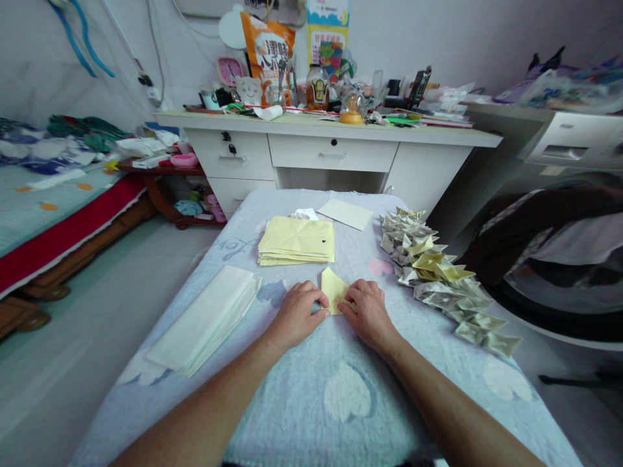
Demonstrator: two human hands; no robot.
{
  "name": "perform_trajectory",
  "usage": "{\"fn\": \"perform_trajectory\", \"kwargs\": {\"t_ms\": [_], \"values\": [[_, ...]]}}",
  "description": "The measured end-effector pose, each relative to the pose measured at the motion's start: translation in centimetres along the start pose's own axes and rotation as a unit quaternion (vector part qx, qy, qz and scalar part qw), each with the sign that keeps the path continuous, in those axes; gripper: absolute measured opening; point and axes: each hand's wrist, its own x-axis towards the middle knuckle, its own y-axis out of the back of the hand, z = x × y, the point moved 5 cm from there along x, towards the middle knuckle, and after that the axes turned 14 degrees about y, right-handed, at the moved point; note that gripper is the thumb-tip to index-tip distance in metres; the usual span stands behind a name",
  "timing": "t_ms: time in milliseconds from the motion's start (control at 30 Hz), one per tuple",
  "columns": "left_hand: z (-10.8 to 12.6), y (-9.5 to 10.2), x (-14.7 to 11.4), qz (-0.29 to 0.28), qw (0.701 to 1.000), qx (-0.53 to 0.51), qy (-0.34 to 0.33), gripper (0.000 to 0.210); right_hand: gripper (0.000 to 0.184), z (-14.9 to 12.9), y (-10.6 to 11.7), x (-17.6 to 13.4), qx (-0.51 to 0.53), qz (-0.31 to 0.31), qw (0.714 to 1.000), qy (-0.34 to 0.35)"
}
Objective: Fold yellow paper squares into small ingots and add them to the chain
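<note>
A small folded piece of yellow paper lies on the cloth-covered table between my two hands, one pointed corner facing away from me. My left hand pinches its left edge with thumb and curled fingers. On the opposite side my right hand grips the right edge, its fingers bent over the paper. Just beyond my hands rests a stack of yellow paper sheets, the top one creased. Long rows of folded paper pieces stand along the table's right side.
At the left of the table lies a thick pile of white paper. A pale card is near the far edge. Behind stands a cluttered white desk. A washing machine is on the right, a bed on the left.
</note>
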Motion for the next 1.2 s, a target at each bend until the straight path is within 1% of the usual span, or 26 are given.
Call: {"fn": "perform_trajectory", "kwargs": {"t_ms": [400,567,667,867,1067,1200], "values": [[-0.08,-0.09,-0.03,-0.003,1.0,0.006,-0.001,0.008,0.014,0.2,-0.1,-0.02,-0.017,0.014,1.0,-0.015],[0.17,0.1,0.07,-0.011,1.0,0.002,0.004,0.009,0.013,0.4,-0.17,0.02,0.002,0.013,1.0,-0.012],[0.41,0.17,0.13,-0.015,1.0,-0.002,0.004,0.013,0.014,0.43,-0.17,0.05,0.009,0.006,1.0,-0.015],[0.33,-0.08,0.13,0.016,1.0,0.016,-0.001,0.004,0.015,0.35,-0.11,0.05,0.001,0.001,1.0,-0.015],[0.14,-0.25,0.09,0.014,1.0,0.023,-0.006,0.004,0.015,0.29,-0.13,0.04,-0.002,0.01,1.0,-0.013],[0.2,-0.25,0.06,0.016,0.999,0.032,-0.008,0.004,0.014,0.43,-0.23,0.05,-0.004,0.019,0.999,-0.028]]}}
